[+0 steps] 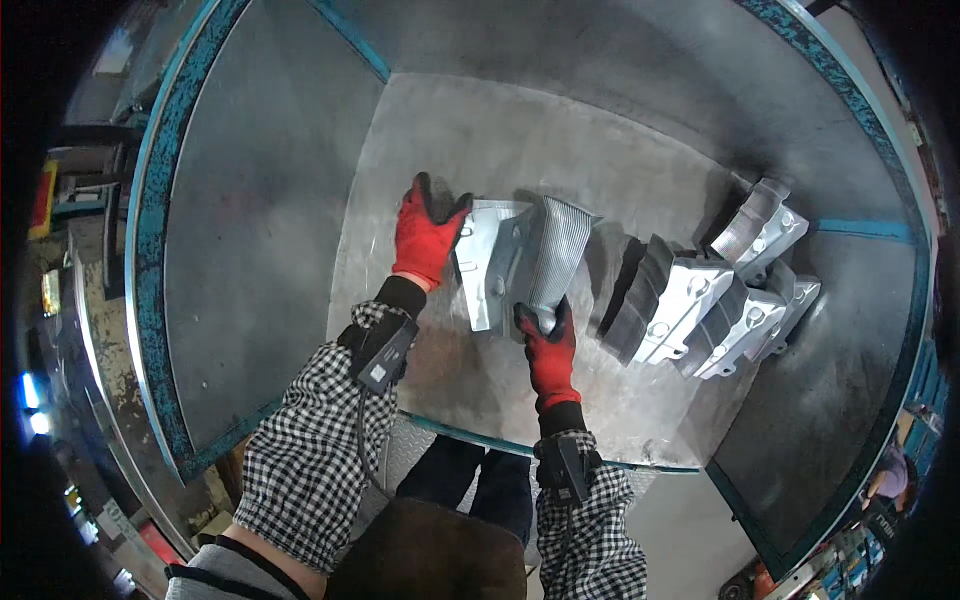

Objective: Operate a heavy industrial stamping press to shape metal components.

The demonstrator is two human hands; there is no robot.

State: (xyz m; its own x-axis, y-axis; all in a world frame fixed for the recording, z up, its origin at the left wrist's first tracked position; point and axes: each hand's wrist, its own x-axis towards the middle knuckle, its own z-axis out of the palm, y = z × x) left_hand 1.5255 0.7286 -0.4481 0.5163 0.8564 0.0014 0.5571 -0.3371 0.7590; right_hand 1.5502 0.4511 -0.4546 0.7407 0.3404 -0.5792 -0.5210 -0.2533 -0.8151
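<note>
My left hand [425,237], in a red glove with black fingertips, has its thumb and fingers spread. Its thumb side is at the left edge of a bright, bent sheet-metal part [483,262] with a flat flange. Directly right of that stands a silver ribbed metal piece [560,252]; whether the two are joined I cannot tell. My right hand [549,362], gloved the same way, closes its thumb and fingers around the lower end of the ribbed piece. Both lie on the grey metal floor [450,120] of a large bin.
Several similar metal parts [683,308] are grouped at the right of the bin, one [760,232] farther back. Tall grey side walls [260,220] with worn blue edges surround the work area. A low blue front edge [640,467] runs between my body and the bin floor.
</note>
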